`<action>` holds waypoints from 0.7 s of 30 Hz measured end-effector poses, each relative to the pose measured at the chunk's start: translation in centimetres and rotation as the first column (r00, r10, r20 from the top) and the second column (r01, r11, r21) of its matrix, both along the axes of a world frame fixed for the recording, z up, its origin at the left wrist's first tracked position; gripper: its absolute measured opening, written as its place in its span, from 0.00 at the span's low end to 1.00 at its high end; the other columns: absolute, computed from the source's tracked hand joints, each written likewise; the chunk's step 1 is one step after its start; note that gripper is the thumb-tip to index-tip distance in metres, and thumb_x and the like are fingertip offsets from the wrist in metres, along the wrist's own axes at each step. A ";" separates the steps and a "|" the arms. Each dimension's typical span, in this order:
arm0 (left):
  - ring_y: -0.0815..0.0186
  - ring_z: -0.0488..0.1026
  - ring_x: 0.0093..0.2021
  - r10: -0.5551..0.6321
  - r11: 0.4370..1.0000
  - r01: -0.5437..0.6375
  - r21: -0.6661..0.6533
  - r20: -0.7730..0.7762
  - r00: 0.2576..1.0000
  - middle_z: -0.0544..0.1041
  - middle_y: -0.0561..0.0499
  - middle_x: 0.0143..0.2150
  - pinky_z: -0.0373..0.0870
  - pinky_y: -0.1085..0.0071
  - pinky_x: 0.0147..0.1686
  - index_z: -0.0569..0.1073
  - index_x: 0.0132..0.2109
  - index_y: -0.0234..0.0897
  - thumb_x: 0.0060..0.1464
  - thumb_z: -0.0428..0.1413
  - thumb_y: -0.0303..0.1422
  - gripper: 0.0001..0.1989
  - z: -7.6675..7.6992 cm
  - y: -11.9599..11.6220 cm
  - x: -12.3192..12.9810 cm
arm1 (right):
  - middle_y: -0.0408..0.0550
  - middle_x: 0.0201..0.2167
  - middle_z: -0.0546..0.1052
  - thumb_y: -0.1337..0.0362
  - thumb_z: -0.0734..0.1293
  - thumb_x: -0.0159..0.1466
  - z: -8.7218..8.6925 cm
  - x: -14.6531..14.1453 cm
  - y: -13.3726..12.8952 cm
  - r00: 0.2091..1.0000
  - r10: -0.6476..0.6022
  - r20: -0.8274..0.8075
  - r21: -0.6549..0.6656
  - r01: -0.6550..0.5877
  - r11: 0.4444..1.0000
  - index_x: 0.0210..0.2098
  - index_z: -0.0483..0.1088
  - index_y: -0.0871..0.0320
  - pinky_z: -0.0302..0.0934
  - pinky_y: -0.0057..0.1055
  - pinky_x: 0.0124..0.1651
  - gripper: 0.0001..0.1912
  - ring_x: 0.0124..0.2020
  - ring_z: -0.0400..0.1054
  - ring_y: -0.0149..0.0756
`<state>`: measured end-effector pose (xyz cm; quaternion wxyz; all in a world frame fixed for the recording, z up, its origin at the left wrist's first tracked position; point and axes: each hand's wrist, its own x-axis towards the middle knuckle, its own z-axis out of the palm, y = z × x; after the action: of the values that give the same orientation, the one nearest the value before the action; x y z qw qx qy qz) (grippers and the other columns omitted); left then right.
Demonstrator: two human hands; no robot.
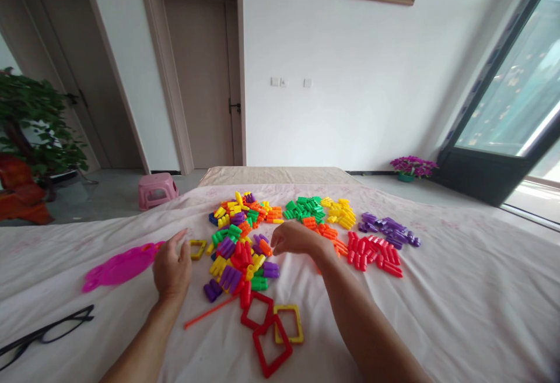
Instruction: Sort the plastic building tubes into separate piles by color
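My left hand (pixel 172 265) is just above the cloth with its thumb and fingers apart, holding nothing. It is close to a flat magenta plastic piece (pixel 120 267) and a small yellow square frame (pixel 198 249). My right hand (pixel 291 238) bends down at the right edge of a mixed heap of plastic toy blocks (pixel 231 255). Its fingers are closed at an orange toy block (pixel 265 248); the fingertips are partly hidden. Right of this hand lie groups of green blocks (pixel 305 209), yellow blocks (pixel 341 213), orange blocks (pixel 326 230), red blocks (pixel 374 252) and purple blocks (pixel 389 228).
Red square frames (pixel 272 345), a yellow frame (pixel 300 324) and a thin orange stick (pixel 212 312) lie in front of the heap. Black glasses (pixel 48 333) rest at the left. A pink stool (pixel 157 190) stands beyond the cloth-covered surface (pixel 472 290).
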<state>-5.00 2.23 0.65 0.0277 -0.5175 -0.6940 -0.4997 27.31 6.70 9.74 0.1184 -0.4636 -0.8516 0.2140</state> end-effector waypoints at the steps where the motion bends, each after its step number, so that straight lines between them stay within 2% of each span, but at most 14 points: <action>1: 0.51 0.71 0.55 0.062 0.997 -0.065 -0.051 -0.059 0.996 0.76 0.37 0.55 0.65 0.55 0.56 0.73 0.57 0.34 0.61 0.46 0.41 0.24 -0.1 0.1 -0.5 | 0.43 0.27 0.81 0.64 0.77 0.45 -0.1 -0.4 -0.4 0.997 0.017 0.073 0.013 -0.018 1.000 0.29 0.81 0.53 0.59 0.27 0.31 0.10 0.29 0.74 0.37; 4: 0.47 0.71 0.56 0.164 0.961 -0.194 -0.197 -0.158 0.974 0.75 0.34 0.56 0.67 0.53 0.52 0.71 0.60 0.34 0.60 0.47 0.41 0.26 -0.2 0.2 -1.2 | 0.46 0.29 0.81 0.61 0.79 0.42 -0.7 -2.1 -1.7 0.966 0.047 0.255 0.044 -0.060 0.997 0.31 0.80 0.52 0.60 0.29 0.32 0.15 0.32 0.75 0.43; 8: 0.48 0.71 0.56 0.118 0.947 -0.170 -0.271 -0.198 0.973 0.76 0.35 0.56 0.66 0.55 0.52 0.72 0.59 0.34 0.59 0.48 0.39 0.25 -0.6 0.3 -1.4 | 0.50 0.30 0.81 0.59 0.80 0.40 -0.9 -3.6 -2.8 0.938 0.060 0.341 0.054 -0.083 0.995 0.32 0.79 0.55 0.62 0.32 0.33 0.19 0.34 0.75 0.46; 15: 0.49 0.73 0.55 0.045 0.943 -0.100 -0.318 -0.175 0.984 0.78 0.37 0.55 0.66 0.57 0.52 0.75 0.57 0.34 0.58 0.46 0.37 0.24 -1.0 0.7 -1.5 | 0.46 0.29 0.79 0.57 0.78 0.43 -0.5 -2.1 -1.9 0.962 0.014 0.272 0.053 -0.029 0.998 0.31 0.77 0.54 0.58 0.28 0.31 0.16 0.31 0.73 0.40; 21: 0.51 0.76 0.50 0.022 0.932 -0.050 -0.360 -0.081 0.996 0.80 0.40 0.52 0.69 0.60 0.45 0.76 0.55 0.38 0.58 0.47 0.37 0.23 -0.8 0.5 -1.6 | 0.45 0.34 0.80 0.63 0.75 0.49 -2.7 0.1 -1.1 0.998 -0.018 0.055 0.061 0.015 0.998 0.41 0.77 0.54 0.58 0.26 0.33 0.19 0.35 0.73 0.38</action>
<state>-6.57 2.72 -0.19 -0.0326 -0.5197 -0.7818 -0.3430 27.46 5.65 7.06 0.1106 -0.4727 -0.8568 0.1739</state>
